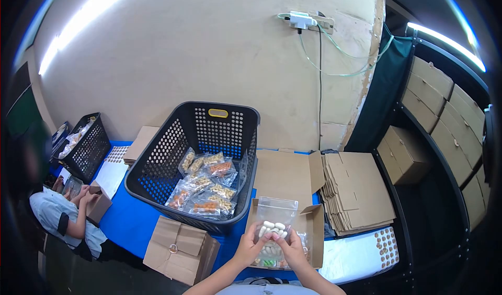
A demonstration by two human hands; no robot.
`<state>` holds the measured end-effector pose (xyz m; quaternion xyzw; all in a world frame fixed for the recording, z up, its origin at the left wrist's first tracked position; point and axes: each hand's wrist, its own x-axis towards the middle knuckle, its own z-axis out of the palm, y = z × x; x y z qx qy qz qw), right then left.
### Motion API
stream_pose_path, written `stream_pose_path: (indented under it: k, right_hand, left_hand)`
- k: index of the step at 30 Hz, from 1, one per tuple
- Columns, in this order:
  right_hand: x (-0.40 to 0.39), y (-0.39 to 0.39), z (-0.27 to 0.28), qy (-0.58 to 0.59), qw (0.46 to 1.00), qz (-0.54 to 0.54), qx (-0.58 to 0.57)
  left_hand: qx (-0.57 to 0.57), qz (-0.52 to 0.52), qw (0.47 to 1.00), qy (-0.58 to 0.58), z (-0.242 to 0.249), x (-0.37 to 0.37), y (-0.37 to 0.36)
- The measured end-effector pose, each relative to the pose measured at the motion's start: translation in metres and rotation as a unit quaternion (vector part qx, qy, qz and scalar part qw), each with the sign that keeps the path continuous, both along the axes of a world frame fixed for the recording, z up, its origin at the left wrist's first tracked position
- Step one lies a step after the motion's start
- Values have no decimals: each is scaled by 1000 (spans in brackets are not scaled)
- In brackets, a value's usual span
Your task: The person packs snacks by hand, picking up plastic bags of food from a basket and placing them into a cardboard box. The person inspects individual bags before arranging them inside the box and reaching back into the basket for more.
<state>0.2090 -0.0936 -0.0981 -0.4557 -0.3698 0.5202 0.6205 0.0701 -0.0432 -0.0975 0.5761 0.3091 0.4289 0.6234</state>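
My left hand [252, 247] and my right hand [294, 250] together hold a clear zip bag [277, 207] of white capsules. Both thumbs press on its front, with fingers wrapped round the sides. Its zip end points away from me. Directly beneath is an open cardboard box [316, 237], its lid [282, 172] folded back toward the wall. Small packets with green and orange contents [268, 262] show in the box, partly hidden by my hands and the bag. Left of the box stands a black perforated basket [137, 189] with several clear bags [201, 190] of beige and orange pieces.
Closed brown boxes [175, 249] stand at front left, and flat cardboard [361, 190] is stacked at right. A sticker sheet [387, 248] lies beside it. Another person [68, 216] handles a box [99, 203] near a second basket [86, 148]. Boxes [402, 154] fill the right shelf.
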Motion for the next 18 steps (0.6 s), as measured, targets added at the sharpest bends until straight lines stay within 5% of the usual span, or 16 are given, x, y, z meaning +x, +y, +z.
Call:
stream_pose_path:
  k: [7,9,13,18]
  right_hand:
    - [-2,-1,6,35,999,18,-1]
    - [-1,0,0,44,999,16,-17]
    - [-1,-1,-4,-42,999,19,3]
    - [0,-1,-2,14,1000,9,-20]
  left_hand:
    - [64,41,997,-7,-4,2,-2]
    - [-35,31,998,-41,-5,1,-1]
    - [-58,28,995,-82,-8,-1,-1]
    - [-20,-28,999,-37,6,-2,-8]
